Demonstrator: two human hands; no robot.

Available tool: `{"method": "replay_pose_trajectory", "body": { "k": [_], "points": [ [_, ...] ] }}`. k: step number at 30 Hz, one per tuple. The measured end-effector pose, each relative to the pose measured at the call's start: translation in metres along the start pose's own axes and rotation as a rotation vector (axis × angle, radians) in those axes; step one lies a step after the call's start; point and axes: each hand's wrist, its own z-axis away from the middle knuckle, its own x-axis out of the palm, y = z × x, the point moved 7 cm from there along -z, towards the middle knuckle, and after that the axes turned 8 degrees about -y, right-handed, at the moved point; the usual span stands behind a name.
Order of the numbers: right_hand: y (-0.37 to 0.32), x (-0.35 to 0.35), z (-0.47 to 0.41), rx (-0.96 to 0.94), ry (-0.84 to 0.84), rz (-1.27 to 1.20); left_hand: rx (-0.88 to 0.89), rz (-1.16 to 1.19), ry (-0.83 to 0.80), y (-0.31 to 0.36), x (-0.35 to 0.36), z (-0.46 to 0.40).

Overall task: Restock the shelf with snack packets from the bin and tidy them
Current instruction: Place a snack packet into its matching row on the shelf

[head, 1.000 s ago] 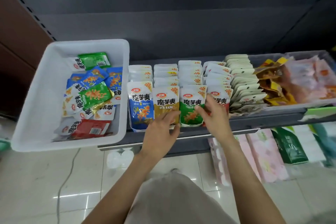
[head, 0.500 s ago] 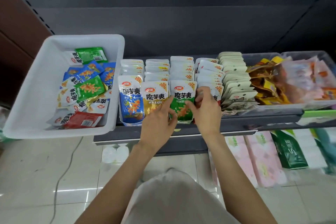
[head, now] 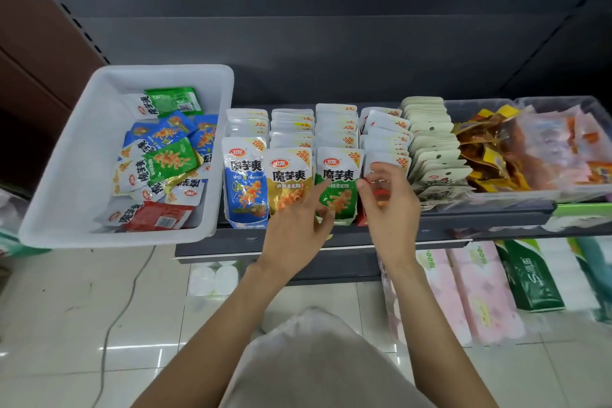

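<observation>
A white bin point(head: 126, 237) sits left of the shelf and holds several loose snack packets: a green one point(head: 172, 103), blue ones point(head: 162, 132) and a red one point(head: 155, 216). Rows of upright packets stand on the shelf, fronted by a blue packet point(head: 245, 182), a gold packet point(head: 289, 180) and a green packet point(head: 339, 190). My left hand point(head: 294, 228) has relaxed fingers, its index finger lying across the seam between the gold and green packets. My right hand point(head: 389, 205) curls round the front red packet point(head: 381, 193) of the fourth row and hides most of it.
Right of the rows stand cream packets point(head: 430, 142) and clear bins point(head: 490, 195) of yellow and orange snacks. The dark shelf edge point(head: 480, 225) runs in front. Below it are pink tissue packs point(head: 477, 291) and a green pack point(head: 530, 278). A cable point(head: 126, 301) lies on the tiled floor.
My right hand has shifted right, from the green packet's edge onto the red front packet. My left hand moved right from the gold packet toward the green one.
</observation>
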Motion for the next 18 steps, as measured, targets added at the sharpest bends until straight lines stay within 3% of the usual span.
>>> {"method": "replay_pose_trajectory", "body": {
  "k": [5, 10, 14, 18],
  "points": [
    [-0.060, 0.007, 0.013, -0.179, -0.011, -0.140, 0.138, 0.134, 0.392, -0.011, -0.073, 0.043],
    [-0.139, 0.084, 0.006, -0.432, -0.303, -0.050, -0.035, 0.036, 0.637, -0.086, -0.161, 0.084],
    [-0.176, 0.187, -0.004, -0.469, -0.617, 0.105, -0.317, -0.048, 0.475, -0.186, -0.201, 0.076],
    [-0.183, 0.288, -0.025, -0.475, -0.805, 0.340, -0.452, 0.122, 0.285, -0.276, -0.203, 0.050]
  ]
}}
